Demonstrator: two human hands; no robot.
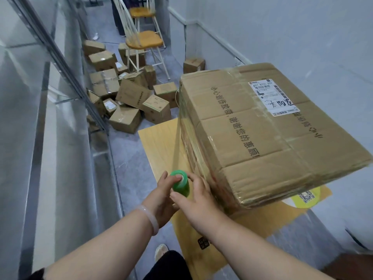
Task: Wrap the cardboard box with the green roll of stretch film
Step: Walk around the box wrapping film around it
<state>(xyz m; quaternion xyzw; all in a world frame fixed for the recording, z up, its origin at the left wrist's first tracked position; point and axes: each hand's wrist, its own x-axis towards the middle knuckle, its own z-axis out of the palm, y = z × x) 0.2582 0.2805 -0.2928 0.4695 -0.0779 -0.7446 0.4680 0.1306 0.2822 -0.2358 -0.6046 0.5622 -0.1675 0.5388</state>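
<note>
Hands (181,197) around green roll (180,183)

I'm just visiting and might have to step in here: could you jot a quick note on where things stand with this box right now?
Left hand: gripping the green roll, thumb over its top end.
Right hand: fingers on the roll's other side, beside the box's near corner.
Cardboard box: sits on a wooden table, shipping label facing up.
Film: a stretched sheet runs from the roll up to the box's far left corner.
Done: film already bands the left side face.
Left: the top shows only tape; keep carrying the roll around, then cut the film.
</note>
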